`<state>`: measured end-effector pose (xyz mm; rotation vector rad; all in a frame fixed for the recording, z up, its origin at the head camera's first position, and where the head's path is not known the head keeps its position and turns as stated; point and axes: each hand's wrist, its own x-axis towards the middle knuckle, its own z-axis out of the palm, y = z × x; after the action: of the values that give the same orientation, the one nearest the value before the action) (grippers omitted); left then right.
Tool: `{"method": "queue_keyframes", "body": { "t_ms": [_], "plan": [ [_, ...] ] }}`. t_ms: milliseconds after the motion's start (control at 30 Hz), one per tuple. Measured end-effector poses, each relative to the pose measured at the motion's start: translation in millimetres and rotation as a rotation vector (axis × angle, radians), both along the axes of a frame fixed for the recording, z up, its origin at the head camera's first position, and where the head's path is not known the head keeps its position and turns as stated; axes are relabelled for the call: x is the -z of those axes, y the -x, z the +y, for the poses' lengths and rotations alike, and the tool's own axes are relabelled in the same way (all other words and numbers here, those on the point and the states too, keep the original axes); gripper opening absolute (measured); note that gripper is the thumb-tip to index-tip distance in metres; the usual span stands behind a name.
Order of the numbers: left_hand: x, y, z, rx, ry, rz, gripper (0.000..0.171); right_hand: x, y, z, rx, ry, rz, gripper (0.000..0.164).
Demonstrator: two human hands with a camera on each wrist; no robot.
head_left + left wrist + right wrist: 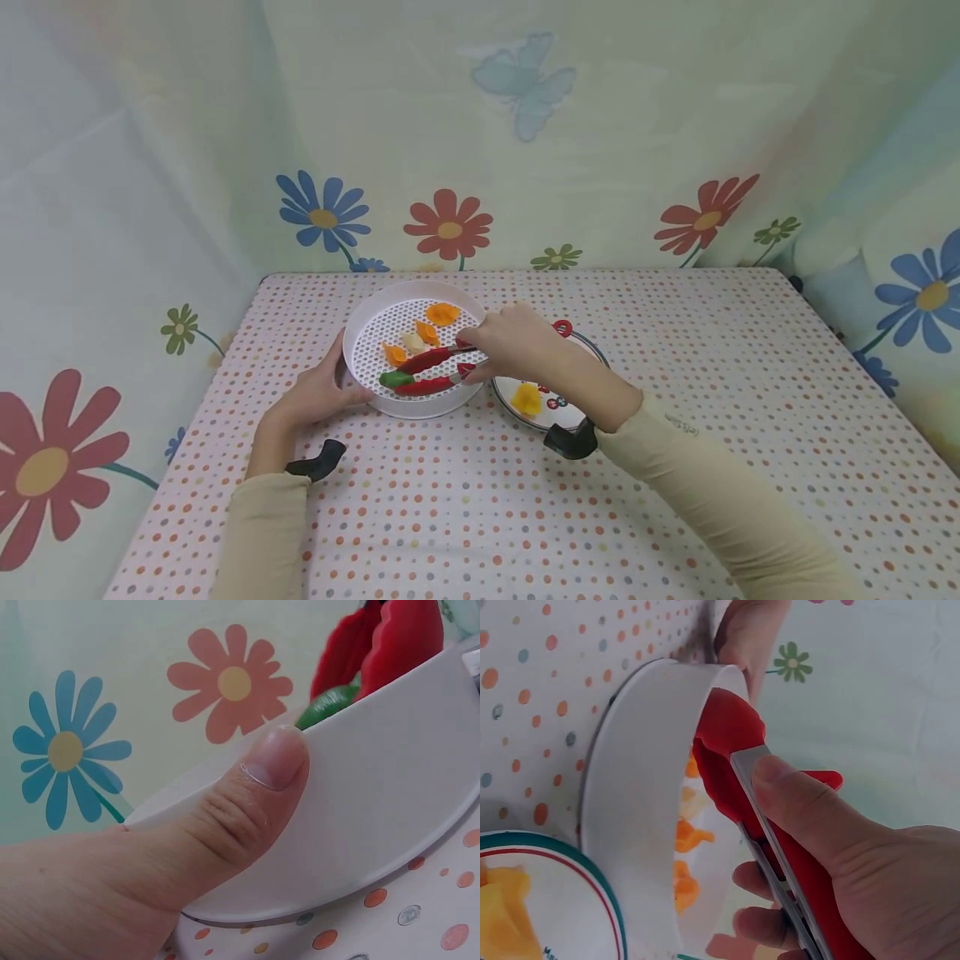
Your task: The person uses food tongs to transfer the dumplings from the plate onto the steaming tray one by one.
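Observation:
My left hand point(322, 387) is spread against the outside of a round white sieve-like tray point(420, 408) with a perforated bottom. Its thumb point(274, 761) lies along the wall, the tip at the rim; its other fingers lie around the left side. My right hand point(517, 342) grips red-tipped metal tongs point(435, 360) by their sides, over the tray. Between the red tips sits a glossy green piece point(395, 379), near the tray's front left wall. Orange pieces point(442, 314) and a pale cream piece point(412, 342) lie on the perforated bottom.
Right of the tray, partly under my right forearm, stands a white plate point(510, 392) with a dark-edged rim, holding a yellow flower-shaped piece point(528, 400). Black wrist-camera mounts point(570, 440) sit by my wrists. A dotted cloth point(675, 350) covers the table; a flowered curtain point(600, 167) hangs behind.

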<state>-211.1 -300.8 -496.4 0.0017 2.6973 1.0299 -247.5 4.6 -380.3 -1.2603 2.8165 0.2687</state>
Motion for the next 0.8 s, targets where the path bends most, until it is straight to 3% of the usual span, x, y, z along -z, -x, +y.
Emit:
{"method": "queue_keyframes", "body": {
  "t_ms": [567, 800],
  "plan": [
    [0.0, 0.0, -0.4, -0.015, 0.02, -0.007, 0.125, 12.2, 20.8, 2.2, 0.06, -0.037, -0.186, 0.065],
    [0.4, 1.9, 1.8, -0.023, 0.021, -0.012, 0.126, 10.5, 22.1, 6.5, 0.085, -0.021, -0.2, 0.066]
  ]
}}
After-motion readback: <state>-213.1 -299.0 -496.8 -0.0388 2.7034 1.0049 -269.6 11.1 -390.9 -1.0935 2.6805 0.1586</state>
